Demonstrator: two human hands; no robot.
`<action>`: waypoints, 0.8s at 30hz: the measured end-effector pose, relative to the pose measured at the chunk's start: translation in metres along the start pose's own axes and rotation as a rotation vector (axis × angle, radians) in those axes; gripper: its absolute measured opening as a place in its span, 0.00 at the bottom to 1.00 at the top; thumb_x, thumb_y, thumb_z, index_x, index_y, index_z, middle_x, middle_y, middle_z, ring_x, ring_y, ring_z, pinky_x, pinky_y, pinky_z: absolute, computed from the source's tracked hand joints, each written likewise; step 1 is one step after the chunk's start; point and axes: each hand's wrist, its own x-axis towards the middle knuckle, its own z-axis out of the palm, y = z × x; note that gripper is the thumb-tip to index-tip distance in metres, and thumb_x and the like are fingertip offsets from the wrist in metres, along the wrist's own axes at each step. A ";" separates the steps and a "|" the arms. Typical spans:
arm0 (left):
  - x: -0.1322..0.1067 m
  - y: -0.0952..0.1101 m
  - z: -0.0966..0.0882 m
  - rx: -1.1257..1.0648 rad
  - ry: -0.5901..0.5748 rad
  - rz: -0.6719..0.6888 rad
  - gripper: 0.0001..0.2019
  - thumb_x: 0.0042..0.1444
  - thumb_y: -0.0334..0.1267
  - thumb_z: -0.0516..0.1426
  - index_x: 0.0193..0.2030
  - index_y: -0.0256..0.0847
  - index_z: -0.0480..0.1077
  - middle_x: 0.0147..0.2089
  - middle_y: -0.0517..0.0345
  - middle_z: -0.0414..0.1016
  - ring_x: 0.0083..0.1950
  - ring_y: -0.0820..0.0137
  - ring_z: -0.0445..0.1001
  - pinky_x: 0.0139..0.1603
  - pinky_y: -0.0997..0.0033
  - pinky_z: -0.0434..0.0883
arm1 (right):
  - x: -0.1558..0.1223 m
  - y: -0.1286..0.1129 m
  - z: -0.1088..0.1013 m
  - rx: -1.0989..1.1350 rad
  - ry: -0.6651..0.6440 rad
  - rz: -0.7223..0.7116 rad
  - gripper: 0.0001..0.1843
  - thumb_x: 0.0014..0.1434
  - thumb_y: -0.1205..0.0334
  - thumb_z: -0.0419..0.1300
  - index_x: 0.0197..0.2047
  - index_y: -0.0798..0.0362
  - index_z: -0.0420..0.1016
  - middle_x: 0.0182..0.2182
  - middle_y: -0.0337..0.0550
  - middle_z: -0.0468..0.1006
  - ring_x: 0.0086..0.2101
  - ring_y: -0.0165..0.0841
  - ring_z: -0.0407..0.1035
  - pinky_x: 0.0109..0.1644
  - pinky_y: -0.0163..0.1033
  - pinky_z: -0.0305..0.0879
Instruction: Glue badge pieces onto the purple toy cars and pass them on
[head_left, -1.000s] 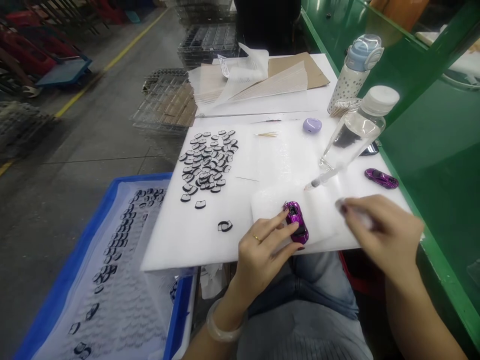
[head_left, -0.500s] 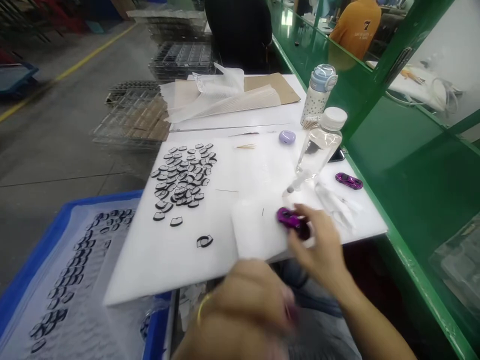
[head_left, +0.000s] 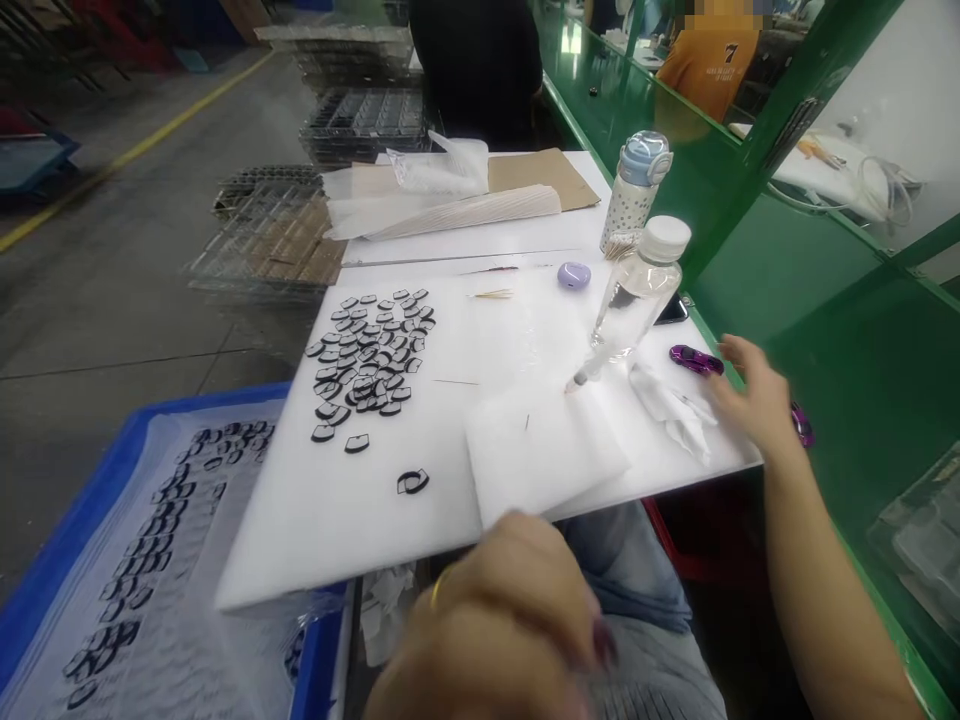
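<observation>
My right hand (head_left: 750, 395) is at the table's right edge, with thumb and forefinger apart near the rear of a purple toy car (head_left: 690, 358). A second purple toy car (head_left: 802, 425) shows partly behind my wrist, over the green surface. My left hand (head_left: 502, 620), blurred and close to the camera, is closed in front of the table. Something dark reddish-purple shows at its fingertips, too smeared to name. A white sheet (head_left: 540, 450) with a thin dark sliver lies before me. Beside it are a crumpled white cloth (head_left: 675, 405) and a pen-like tool (head_left: 589, 370).
Many small black-edged clear parts (head_left: 367, 355) cover the table's left. A clear bottle (head_left: 637, 290), a dotted flask (head_left: 636, 190) and a lilac case (head_left: 574, 275) stand to the right. A blue-rimmed bin (head_left: 142, 415) holds more parts. A person in black (head_left: 476, 70) is ahead.
My right hand has moved right from the white sheet, where it held a toy car, to the table edge. A car now shows behind that wrist. My left hand has shifted slightly right.
</observation>
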 end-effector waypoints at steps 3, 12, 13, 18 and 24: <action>0.007 -0.009 0.001 0.000 -0.040 0.053 0.14 0.67 0.52 0.52 0.43 0.48 0.73 0.37 0.55 0.77 0.41 0.64 0.77 0.39 0.65 0.77 | 0.009 -0.024 0.009 -0.019 -0.053 0.023 0.27 0.56 0.67 0.61 0.60 0.56 0.69 0.44 0.54 0.81 0.43 0.49 0.74 0.45 0.53 0.71; 0.004 -0.045 0.012 0.399 -0.075 0.123 0.26 0.62 0.30 0.57 0.67 0.41 0.62 0.62 0.48 0.71 0.62 0.63 0.72 0.62 0.65 0.72 | -0.032 -0.167 -0.017 0.688 -0.543 -0.425 0.20 0.66 0.71 0.54 0.59 0.48 0.65 0.49 0.46 0.77 0.49 0.35 0.72 0.51 0.41 0.73; 0.005 -0.046 0.013 0.416 -0.069 0.153 0.25 0.63 0.29 0.57 0.67 0.40 0.62 0.61 0.48 0.72 0.61 0.64 0.72 0.62 0.67 0.72 | -0.032 -0.175 -0.014 0.722 -0.587 -0.432 0.19 0.66 0.70 0.54 0.58 0.48 0.66 0.49 0.46 0.77 0.49 0.35 0.73 0.50 0.41 0.74; -0.003 -0.045 0.023 0.520 0.101 0.190 0.17 0.61 0.25 0.58 0.57 0.40 0.71 0.51 0.50 0.77 0.51 0.66 0.77 0.54 0.68 0.75 | -0.019 -0.183 0.003 0.738 -0.270 0.027 0.10 0.60 0.54 0.65 0.39 0.50 0.71 0.35 0.41 0.80 0.35 0.36 0.76 0.40 0.41 0.76; -0.006 -0.036 0.024 0.508 -0.006 0.156 0.18 0.61 0.35 0.61 0.57 0.36 0.70 0.46 0.45 0.76 0.45 0.60 0.77 0.45 0.62 0.80 | 0.004 -0.188 0.007 0.757 -0.429 0.022 0.14 0.67 0.49 0.55 0.40 0.51 0.73 0.42 0.47 0.80 0.46 0.43 0.75 0.50 0.49 0.71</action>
